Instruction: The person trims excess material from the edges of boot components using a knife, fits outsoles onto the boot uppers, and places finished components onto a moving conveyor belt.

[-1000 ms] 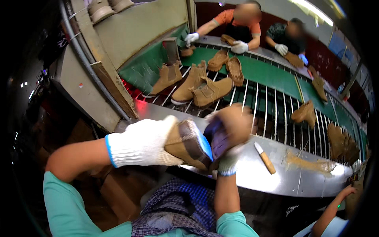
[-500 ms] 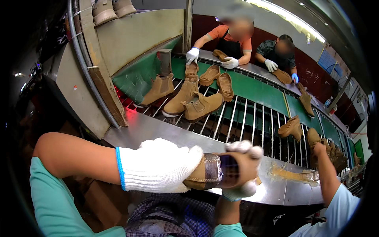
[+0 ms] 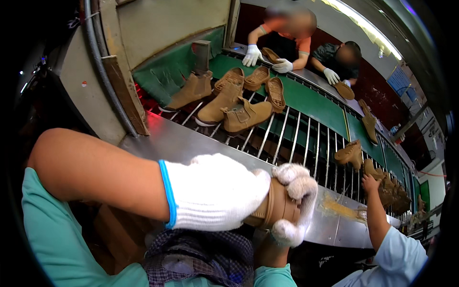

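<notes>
In front of me a tan boot (image 3: 258,216) lies on its side, clasped by my left hand (image 3: 215,191) in a white knitted glove with a blue cuff. My right hand (image 3: 299,201), gloved too, has its fingers curled round a tan rubber sole (image 3: 283,206) at the boot's end. Sole and boot are in contact; my left glove covers most of the boot. Beyond my hands, tan boots (image 3: 221,103) rest on a conveyor of metal rods, with several loose soles (image 3: 276,93) behind them.
A metal ledge (image 3: 191,138) edges the conveyor (image 3: 306,138). Across it, two people in white gloves handle soles (image 3: 344,90). At right, another person's bare hand (image 3: 370,184) touches a row of boots (image 3: 389,189). A post with a pipe (image 3: 103,71) stands left.
The sole, held apart with its hollow side showing, is now against the boot. My hands have moved closer together. Across the conveyor, one person's hand has drawn back from a sole.
</notes>
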